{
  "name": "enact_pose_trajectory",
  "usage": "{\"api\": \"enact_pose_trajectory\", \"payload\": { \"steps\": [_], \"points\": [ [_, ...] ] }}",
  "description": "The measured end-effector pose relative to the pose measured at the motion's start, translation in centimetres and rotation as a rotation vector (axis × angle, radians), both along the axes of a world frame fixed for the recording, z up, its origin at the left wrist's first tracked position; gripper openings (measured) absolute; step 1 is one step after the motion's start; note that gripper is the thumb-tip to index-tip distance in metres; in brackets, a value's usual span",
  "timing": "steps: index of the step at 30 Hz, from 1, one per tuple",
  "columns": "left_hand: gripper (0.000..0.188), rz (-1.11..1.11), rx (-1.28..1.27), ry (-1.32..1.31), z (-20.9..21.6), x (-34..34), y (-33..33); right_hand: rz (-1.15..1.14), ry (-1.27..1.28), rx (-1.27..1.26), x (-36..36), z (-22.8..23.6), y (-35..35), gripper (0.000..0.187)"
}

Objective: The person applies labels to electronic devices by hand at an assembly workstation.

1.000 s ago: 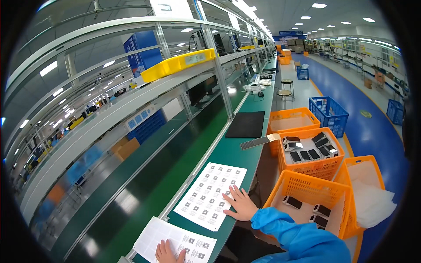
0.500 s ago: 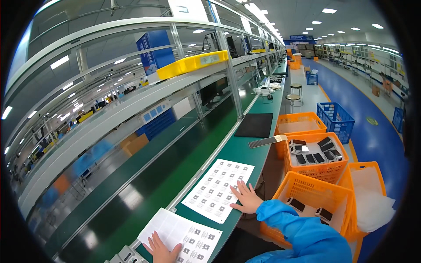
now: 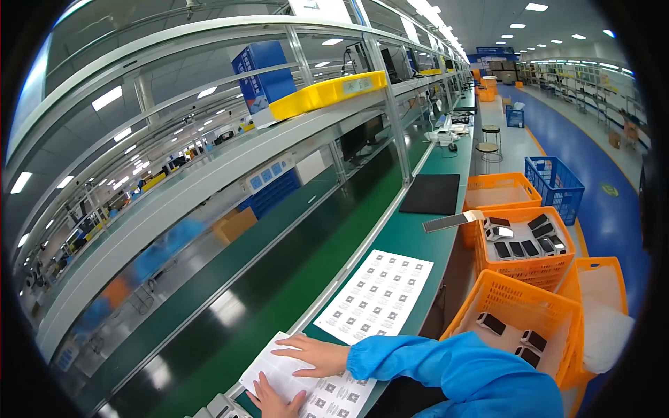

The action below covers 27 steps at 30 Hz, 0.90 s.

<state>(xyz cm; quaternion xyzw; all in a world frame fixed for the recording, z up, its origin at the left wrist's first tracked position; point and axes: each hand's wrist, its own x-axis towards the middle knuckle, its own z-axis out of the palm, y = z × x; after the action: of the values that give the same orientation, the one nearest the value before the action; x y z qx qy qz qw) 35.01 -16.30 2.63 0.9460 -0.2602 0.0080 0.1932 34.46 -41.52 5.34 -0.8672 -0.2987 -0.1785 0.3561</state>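
Two white sheets of square printed code labels lie on the green bench. On the nearer label sheet (image 3: 337, 398), the left part is blank and the rest carries codes. My left hand (image 3: 277, 402) rests on its lower part with fingers spread. Just beyond it, my right hand (image 3: 315, 355) reaches across from the blue sleeve and lies over the sheet's blank part, fingers stretched out. Neither hand grips anything that I can see. The farther label sheet (image 3: 377, 295) lies flat, untouched, beyond my right forearm.
Orange crates (image 3: 512, 296) with dark-screened devices stand on the right. A grey strip (image 3: 446, 222) juts over the bench edge near a black mat (image 3: 430, 194). Pale devices (image 3: 224, 407) sit at the near left. A yellow tray (image 3: 327, 96) is on the shelf above.
My right hand has left the farther sheet and come nearer and left, onto the nearer sheet. My left hand stays on the nearer sheet. The view has shifted slightly left.
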Motion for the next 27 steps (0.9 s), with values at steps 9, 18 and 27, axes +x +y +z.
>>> {"api": "enact_pose_trajectory", "payload": {
  "steps": [9, 18, 27],
  "points": [
    [0.039, 0.014, -0.446, -0.288, -1.8, 0.7, -0.6, 0.137, -0.063, 0.119, 4.6, -3.8, 3.2, 0.043],
    [0.029, -0.008, -0.626, -0.143, -2.4, 0.8, -0.3, 0.23, -0.098, 0.239, 4.5, -3.4, 3.2, 0.022],
    [0.038, -0.024, -0.59, 0.011, -2.0, 0.4, -0.2, 0.23, -0.053, 0.227, 4.4, -3.7, 3.0, 0.019]
  ]
}}
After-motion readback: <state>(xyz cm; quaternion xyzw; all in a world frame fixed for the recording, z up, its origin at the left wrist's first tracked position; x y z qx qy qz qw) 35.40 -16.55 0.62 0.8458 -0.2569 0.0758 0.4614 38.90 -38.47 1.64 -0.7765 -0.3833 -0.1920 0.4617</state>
